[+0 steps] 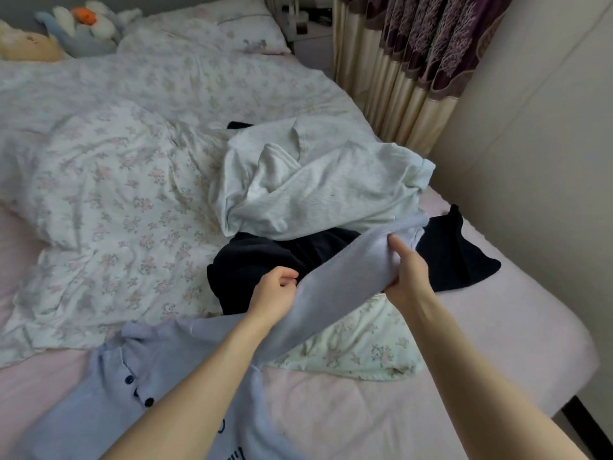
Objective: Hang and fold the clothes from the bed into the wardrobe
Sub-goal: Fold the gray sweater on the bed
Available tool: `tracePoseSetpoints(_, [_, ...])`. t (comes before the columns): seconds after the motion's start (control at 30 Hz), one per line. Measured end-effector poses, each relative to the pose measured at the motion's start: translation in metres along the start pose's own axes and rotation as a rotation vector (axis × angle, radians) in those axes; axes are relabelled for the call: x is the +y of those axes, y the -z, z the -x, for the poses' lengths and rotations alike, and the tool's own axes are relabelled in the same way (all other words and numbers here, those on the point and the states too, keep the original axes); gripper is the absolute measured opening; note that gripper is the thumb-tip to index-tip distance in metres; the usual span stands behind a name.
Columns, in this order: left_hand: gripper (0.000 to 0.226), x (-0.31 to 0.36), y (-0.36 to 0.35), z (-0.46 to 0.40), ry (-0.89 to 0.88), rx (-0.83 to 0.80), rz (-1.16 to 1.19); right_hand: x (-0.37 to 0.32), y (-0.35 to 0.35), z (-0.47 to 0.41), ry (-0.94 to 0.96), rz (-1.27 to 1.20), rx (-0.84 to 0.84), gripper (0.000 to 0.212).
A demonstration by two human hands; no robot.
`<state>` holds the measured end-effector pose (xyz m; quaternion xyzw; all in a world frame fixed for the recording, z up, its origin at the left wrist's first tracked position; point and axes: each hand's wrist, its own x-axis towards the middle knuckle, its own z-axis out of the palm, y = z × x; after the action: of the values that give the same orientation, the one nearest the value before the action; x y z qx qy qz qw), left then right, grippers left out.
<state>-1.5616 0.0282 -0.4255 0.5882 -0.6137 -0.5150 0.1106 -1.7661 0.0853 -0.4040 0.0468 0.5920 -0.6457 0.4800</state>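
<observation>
A lavender shirt (159, 386) is spread on the bed (497, 327), its sleeve (338, 273) lifted.
The sleeve is pinched by the right hand (409, 277) and gripped by the left hand (275, 290); the dark print near the hem cannot be read.

A home bedroom: a bed (497, 320) with a floral duvet (116, 194), stuffed toys (79, 28) at eleven o'clock, patterned curtains (414, 61) at one o'clock
</observation>
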Motion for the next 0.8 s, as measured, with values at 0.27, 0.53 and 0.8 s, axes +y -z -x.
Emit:
tracePoseSetpoints(0.27, [0.056,-0.025,0.1,0.049,0.344,-0.22,0.879,0.047,-0.083,0.11,0.557,0.655,-0.424,0.041])
tracePoseSetpoints(0.53, [0.08,-0.175,0.205,0.127,0.499,-0.282,0.905,0.225,-0.118,0.196,0.646,1.381,-0.865,0.031])
tracePoseSetpoints(0.8, [0.026,-0.322,0.166,0.151,0.618,0.077,0.361,0.318,-0.082,0.193,0.221,1.463,-0.946,0.038])
